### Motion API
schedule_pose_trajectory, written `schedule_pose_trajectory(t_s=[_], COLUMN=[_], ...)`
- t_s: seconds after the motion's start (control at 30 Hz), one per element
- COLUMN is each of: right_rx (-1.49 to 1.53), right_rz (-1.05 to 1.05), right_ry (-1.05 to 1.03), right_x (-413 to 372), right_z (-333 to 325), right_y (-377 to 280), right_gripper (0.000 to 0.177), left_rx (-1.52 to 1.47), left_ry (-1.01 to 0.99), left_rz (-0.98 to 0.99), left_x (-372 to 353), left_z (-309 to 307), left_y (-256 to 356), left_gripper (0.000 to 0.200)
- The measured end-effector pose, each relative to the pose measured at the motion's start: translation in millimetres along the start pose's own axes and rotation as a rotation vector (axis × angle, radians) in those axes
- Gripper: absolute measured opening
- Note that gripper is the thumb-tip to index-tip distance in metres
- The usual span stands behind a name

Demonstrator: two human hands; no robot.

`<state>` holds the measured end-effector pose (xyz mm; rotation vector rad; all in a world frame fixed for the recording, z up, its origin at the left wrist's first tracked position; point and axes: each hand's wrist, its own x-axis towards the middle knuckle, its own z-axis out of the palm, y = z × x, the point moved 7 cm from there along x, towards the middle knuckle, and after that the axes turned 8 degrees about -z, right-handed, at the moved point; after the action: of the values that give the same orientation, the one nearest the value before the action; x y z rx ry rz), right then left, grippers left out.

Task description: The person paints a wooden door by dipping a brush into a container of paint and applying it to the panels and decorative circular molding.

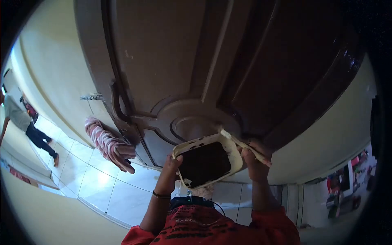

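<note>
My left hand (173,167) grips the left rim of a white tub (237,161) that holds dark brown liquid. Its rim and inner walls carry dark smears. In my right hand (255,161) is a pale-handled brush (257,153), held slanting at the tub's right side, with its head near the upper right rim. Behind them stands a brown panelled door (163,53), with an oval moulding just above the tub. The door's right part looks darker and glossier than its left.
A striped cloth (108,143) hangs by the door handle (117,102). Farther left, a person (28,122) stands on the tiled floor (92,179). Assorted items (343,183) lie at the far right, beyond a pale wall (326,139).
</note>
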<state>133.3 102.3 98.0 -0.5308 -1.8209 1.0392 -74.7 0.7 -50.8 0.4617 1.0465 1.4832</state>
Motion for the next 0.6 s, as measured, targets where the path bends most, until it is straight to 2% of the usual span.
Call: schedule_pose_trajectory(t_s=[0.07,0.1,0.2,0.23,0.27,0.33,0.4,0.43,0.47,0.6], right_rx=[-0.294,-0.37,-0.603,-0.604,-0.622,-0.652,-0.668,-0.674,-0.679,-0.754], right_rz=[-0.394,-0.452,-0.407,-0.373,-0.355,-0.417,-0.381,-0.46,-0.543,-0.547], right_ry=[0.192,0.247,0.314,0.355,0.361,0.375,0.37,0.397,0.425,0.38], right_x=[-3.8,-10.6,-11.3,-13.5,-11.5,-5.2,6.6,10.6,9.1,7.4], right_z=[10.8,16.1,38.1,39.1,44.1,53.7,58.3,59.7,60.4,71.9], right_y=[-21.4,-12.3,-19.5,-13.1,-6.4,-1.3,-0.3,-3.7,-8.9,-3.9], right_gripper=[0.026,0.028,0.024,0.031,0.031,0.032,0.032,0.032,0.032,0.03], left_rx=[-0.012,-0.015,-0.01,0.006,0.02,0.015,0.008,0.01,0.024,0.032], left_ry=[-0.005,-0.021,-0.056,-0.071,-0.082,-0.082,-0.053,-0.057,-0.072,-0.069], left_rz=[-0.054,-0.038,-0.084,-0.076,-0.07,-0.111,-0.121,-0.132,-0.107,-0.049], left_x=[1.8,6.9,13.3,12.9,14.0,15.7,17.3,16.4,13.5,12.8], left_z=[-13.5,-20.5,-34.8,-30.0,-29.8,-35.4,-37.7,-36.3,-32.1,-34.5], left_y=[2.4,3.5,4.8,11.3,14.5,8.6,8.7,9.8,13.7,21.0], left_gripper=[0.06,0.061,0.065,0.065,0.065,0.065,0.065,0.065,0.065,0.064])
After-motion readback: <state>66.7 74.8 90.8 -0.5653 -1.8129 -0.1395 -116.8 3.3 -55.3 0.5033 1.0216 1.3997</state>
